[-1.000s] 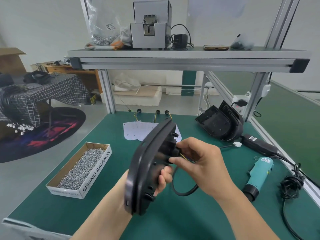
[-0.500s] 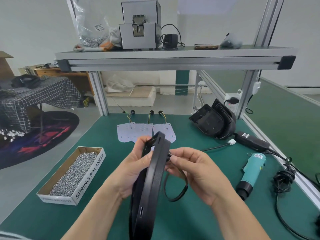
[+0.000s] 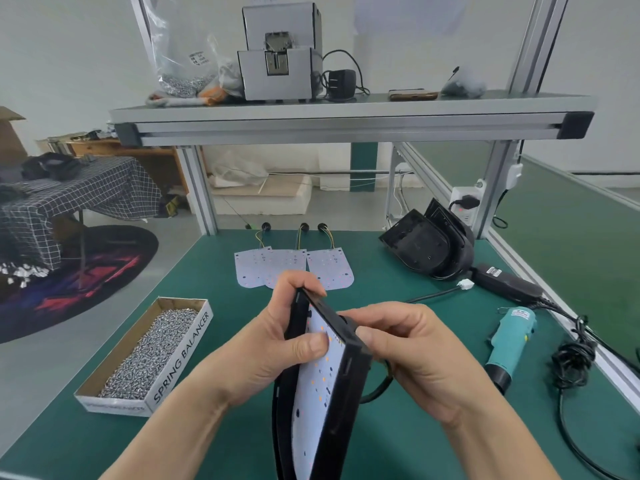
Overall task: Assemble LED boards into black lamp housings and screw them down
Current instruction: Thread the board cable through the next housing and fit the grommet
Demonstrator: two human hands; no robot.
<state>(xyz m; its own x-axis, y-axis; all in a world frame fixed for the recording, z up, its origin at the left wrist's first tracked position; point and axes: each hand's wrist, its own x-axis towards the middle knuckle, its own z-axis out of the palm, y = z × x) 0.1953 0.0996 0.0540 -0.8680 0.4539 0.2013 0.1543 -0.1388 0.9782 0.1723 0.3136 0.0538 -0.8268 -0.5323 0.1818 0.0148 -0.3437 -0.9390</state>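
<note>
Above the green desk, in the head view, the black lamp housing was held up on edge between both hands, with a white LED board lying inside its rim. The left hand kept its grip closed on the housing, fingers hooked over the far top edge and the thumb pressed flat on the board's face. The right hand pinched the near right rim with curled fingers, and a loop of black cable hung below its palm. The step appeared to be seating the board. To do it well, the thumb should probably push the board down evenly until it sat flush, with the cable drawn clear behind so nothing was trapped, before the housing was laid flat for screwing. The open box of screws lay to the left and the teal electric screwdriver to the right, both untouched. Three spare LED boards and more stacked housings waited farther back. Half a second before, the housing had been edge-on with the board's face hidden. It had since turned so that the white face showed, and the left thumb had moved onto the board. A second before, its back had faced the camera while the right hand worked at the cable.
</note>
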